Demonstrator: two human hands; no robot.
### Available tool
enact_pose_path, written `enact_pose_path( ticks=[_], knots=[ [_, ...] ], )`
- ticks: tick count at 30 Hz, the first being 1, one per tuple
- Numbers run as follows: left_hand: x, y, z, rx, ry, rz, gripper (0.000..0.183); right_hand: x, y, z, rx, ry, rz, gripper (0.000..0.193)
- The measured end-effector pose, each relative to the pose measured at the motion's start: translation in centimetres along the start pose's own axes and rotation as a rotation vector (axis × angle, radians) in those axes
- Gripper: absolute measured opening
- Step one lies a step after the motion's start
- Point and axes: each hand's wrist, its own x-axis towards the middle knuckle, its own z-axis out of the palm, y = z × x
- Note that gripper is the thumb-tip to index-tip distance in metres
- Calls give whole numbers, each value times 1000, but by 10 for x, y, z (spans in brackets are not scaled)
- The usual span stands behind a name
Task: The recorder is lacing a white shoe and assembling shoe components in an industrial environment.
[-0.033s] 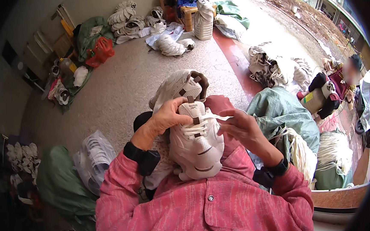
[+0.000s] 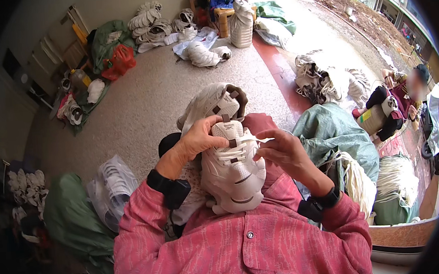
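A white sneaker upper [image 2: 233, 182] rests on my lap, its rounded toe toward my body and its tongue [image 2: 227, 130] pointing away. My left hand [image 2: 195, 141] grips it at the tongue's left edge, thumb lying over the dark lace loop. To the right of the tongue, my right hand [image 2: 284, 150] pinches a flat white shoelace [image 2: 255, 138] between thumb and fingers. The lace comes out of the top loop, and lower rows cross the throat of the shoe. Just beyond lies a stack of similar shoe uppers [image 2: 204, 107], touching the far end of this one.
Bundled white laces [image 2: 396, 180] and a green sack [image 2: 336, 134] stand to my right. Leftward are a clear bag of uppers [image 2: 113, 185] and a dark green sack [image 2: 75, 218]. More shoe piles [image 2: 201, 54] lie ahead. Another person [image 2: 400, 94] sits at the far right.
My right hand has shifted very slightly left, toward the shoe, with the lace still pinched. The left hand and the shoe look unmoved.
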Motion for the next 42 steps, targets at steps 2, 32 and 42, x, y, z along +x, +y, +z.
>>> enact_pose_path(
  ticks=[2, 32, 42],
  knots=[
    [-1, -3, 1, -6, 4, 20, 66, 7, -6, 5, -80, 24, 5, 19],
    [-8, -9, -7, -89, -76, 52, 67, 37, 16, 23, -475, 88, -337, 15],
    [-18, -23, 10, -36, 112, 431, 60, 38, 13, 32, -558, 165, -338, 15]
  ],
)
